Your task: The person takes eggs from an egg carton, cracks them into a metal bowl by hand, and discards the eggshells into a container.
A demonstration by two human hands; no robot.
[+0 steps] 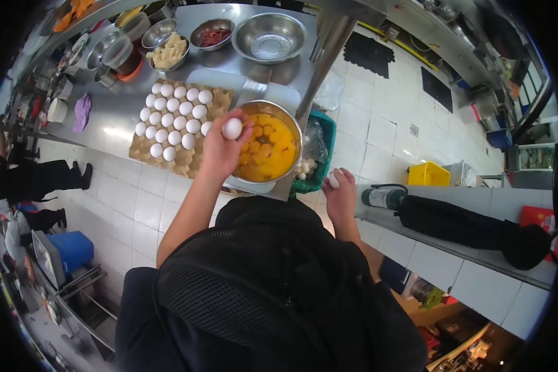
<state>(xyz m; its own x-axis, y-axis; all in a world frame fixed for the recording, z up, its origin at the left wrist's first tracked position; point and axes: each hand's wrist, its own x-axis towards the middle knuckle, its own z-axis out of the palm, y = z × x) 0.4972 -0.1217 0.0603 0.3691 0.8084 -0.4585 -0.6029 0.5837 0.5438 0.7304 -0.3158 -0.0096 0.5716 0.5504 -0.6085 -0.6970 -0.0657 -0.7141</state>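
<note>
Left hand, fingers half-curled, is cradling a white egg at the rim of a bowl of yolks; right hand, fingers bent, is gripping an egg or shell.

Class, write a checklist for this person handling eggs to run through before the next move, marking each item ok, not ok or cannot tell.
1. Left hand grips an egg: ok.
2. Steel bowl upright: ok, holding yolks.
3. Yolks free of shell bits: cannot tell, too small.
4. Right hand free: not ok, a white egg or eggshell is there.
5. More eggs in the cardboard tray: ok.
</note>
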